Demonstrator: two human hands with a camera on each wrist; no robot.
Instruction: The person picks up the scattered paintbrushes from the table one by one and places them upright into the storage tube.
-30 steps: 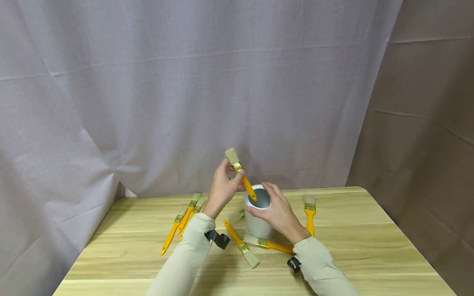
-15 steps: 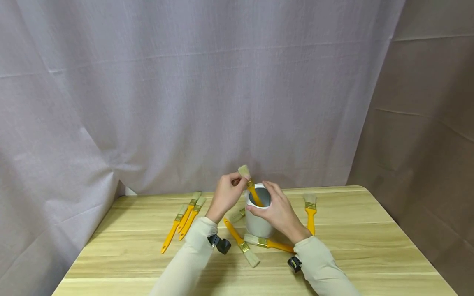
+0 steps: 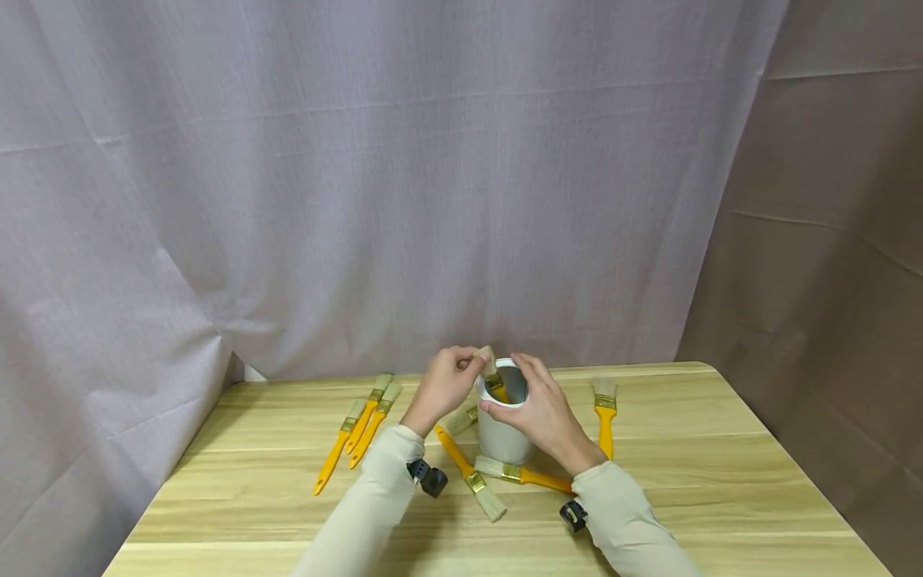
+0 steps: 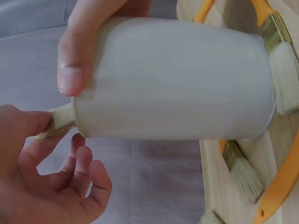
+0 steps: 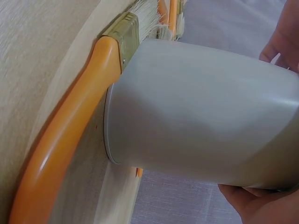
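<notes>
Table (image 3: 685,481): light wood, fills the lower part of the head view, with grey curtain behind it.

Cup (image 3: 502,437): white, upright, at lower centre of the frame. The right hand (image 3: 546,417) wraps its right side, fingers curled round the wall and thumb on the near rim; the left wrist view shows that thumb on the rim edge.

Left hand (image 3: 442,385): just left of the cup's rim, fingertips closed together in a pinch on the bristles of the brush (image 3: 493,380). The brush stands handle-down inside the cup, tilted left, with only bristles and ferrule above the rim.

Loose brushes: three (image 3: 364,429) lie at left of the cup, two (image 3: 497,481) in front of it, one (image 3: 604,417) at right.
</notes>
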